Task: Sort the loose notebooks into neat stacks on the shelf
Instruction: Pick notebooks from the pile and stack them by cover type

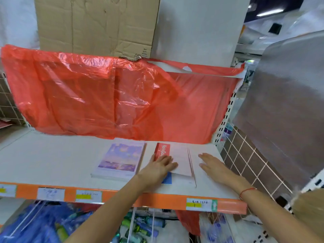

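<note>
— Nearest to us, low in the frame, we see two bare forearms reaching up and in from the bottom edge, the one on the right wearing a thin red string bracelet (247, 191). What do we make of the hands?

— We see the left hand (158, 166) lying flat, fingers straight, on the pale pink notebook stack (180, 163) right of centre, over its red title band (163, 149). Our right hand (213, 166) lies flat too, fingers straight and spread, at the stack's right edge. Neither hand grips anything.

— And where do we find the notebooks?

— Both stacks sit on the white shelf (43, 160) in the lower middle. We see the purple notebook stack (121, 159), with a sky picture on its cover, just left of the left hand, close beside the pink one but apart from it. A blue corner (167, 178) shows under the pink stack near the left wrist.

— What else do we see?

— Across the middle, a red plastic bag (108, 97) hangs over the back of the shelf, with a cardboard box (94, 23) above it at upper left. Along the shelf's front runs an orange price strip (157, 199) with white labels. Below it, at the bottom, blurred blue and green packaged goods (43, 223) fill the wire bins.
</note>
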`<state>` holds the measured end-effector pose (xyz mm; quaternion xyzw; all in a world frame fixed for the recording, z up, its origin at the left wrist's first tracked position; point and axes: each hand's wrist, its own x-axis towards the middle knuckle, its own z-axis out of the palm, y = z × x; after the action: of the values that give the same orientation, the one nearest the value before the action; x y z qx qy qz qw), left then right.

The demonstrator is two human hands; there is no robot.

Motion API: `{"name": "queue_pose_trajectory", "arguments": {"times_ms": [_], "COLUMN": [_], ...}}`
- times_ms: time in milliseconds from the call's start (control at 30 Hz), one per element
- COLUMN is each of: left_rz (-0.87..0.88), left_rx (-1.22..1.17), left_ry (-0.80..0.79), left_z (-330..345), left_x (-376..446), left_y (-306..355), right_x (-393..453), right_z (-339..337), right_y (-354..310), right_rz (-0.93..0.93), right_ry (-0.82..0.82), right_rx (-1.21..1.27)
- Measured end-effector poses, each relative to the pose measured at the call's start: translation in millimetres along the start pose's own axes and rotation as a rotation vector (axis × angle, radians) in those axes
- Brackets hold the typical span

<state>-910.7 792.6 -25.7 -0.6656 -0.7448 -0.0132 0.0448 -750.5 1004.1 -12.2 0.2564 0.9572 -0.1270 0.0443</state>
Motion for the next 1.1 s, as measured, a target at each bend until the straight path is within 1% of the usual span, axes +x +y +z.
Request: {"name": "queue_pose_trajectory", "arguments": {"times_ms": [33, 67, 200, 300, 433, 533, 633, 867, 1100], "left_rz": [-0.037, -0.063, -0.191, -0.27, -0.282, -0.326, -0.341, -0.313, -0.329], "left_rx": [-0.019, -0.035, -0.162, -0.214, -0.241, -0.202, -0.16, -0.204, -0.26], "left_ry": [-0.09, -0.135, -0.19, -0.211, -0.222, -0.264, -0.3, -0.307, -0.313], "left_z": [4.3, 6.5, -0.2, -10.2, -22.5, -24.3, -26.0, -26.9, -26.7], "left_x": [-2.0, -4.7, -15.1, -15.7, -12.3, -9.4, -8.0, -10.0, -7.1], "left_y": [2.9, 5.5, 5.5, -7.2, -7.2, -1.2, 1.3, 3.9, 2.3], "right_x": [1.3, 1.4, 4.9, 1.4, -3.6, -5.5, -7.7, -13.1, -15.5], "right_z": [4.3, 6.5, 8.3, 9.1, 13.1, 15.2, 16.5, 17.7, 18.5], "right_y": [1.7, 1.7, 1.3, -6.4, -14.4, -15.8, -17.1, -23.3, -23.4], "right_rz": [-0.017, -0.018, -0.001, -0.009, -0.049, -0.052, -0.081, -0.113, -0.107], "right_ry": [-0.024, -0.051, -0.127, -0.126, -0.098, -0.062, -0.037, 0.037, 0.04], "right_rx": [-0.017, -0.033, -0.102, -0.178, -0.249, -0.267, -0.245, -0.178, -0.135]}}
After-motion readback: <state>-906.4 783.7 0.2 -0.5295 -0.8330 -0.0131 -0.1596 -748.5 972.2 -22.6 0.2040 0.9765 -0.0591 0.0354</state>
